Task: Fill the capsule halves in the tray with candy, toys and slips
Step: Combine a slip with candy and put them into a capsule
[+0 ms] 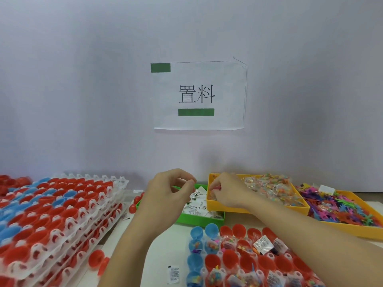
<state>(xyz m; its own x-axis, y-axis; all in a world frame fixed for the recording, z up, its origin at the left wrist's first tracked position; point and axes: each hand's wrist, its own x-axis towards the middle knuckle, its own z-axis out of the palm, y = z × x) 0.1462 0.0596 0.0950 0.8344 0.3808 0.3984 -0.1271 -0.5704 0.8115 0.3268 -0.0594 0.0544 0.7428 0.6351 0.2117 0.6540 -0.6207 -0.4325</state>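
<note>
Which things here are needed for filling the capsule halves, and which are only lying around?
Needed for the job:
- working tray of capsule halves
- green bin of slips
- yellow bin of candy packets
- yellow bin of toys
- left hand, right hand

Only lying around:
- stacked trays
- loose slip on the table
- wall sign

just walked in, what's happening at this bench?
A person is filling capsule halves in a white tray. The left hand pinches a paper slip over the green bin of slips. The right hand reaches into the yellow bin of wrapped candy; what it holds is hidden. Some halves already hold candy, toys or slips; others are empty. Stacked trays of capsules sit left.
</note>
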